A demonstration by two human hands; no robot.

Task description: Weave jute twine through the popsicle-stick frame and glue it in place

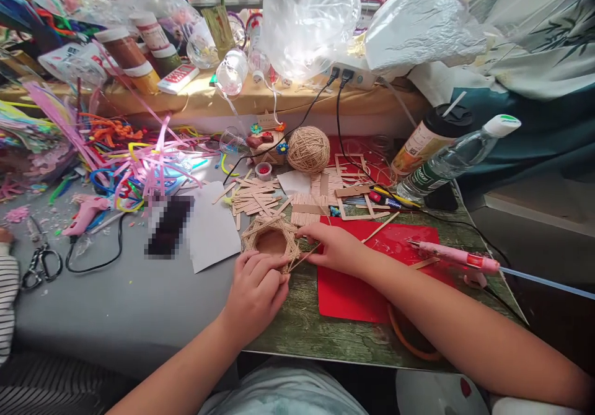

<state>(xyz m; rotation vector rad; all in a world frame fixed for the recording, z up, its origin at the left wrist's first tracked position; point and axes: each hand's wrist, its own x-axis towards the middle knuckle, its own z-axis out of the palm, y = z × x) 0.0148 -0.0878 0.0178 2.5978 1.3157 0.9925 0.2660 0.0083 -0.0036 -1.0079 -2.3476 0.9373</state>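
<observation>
Roughly hexagonal, tan, twine-wrapped basket (269, 223), left hand (260, 285) gripping its rim, right hand (335, 249) holding twine (303, 259).

Made out white lettering, seemingly "estbon", on the green label (430, 174) of a clear plastic bottle (465, 148) with a white-and-green cap (502, 125). Found the print on a tall cream-and-brown cup (418, 141) with a black lid (449, 117) too small to read, likewise on a little wooden sign (266, 119).
</observation>
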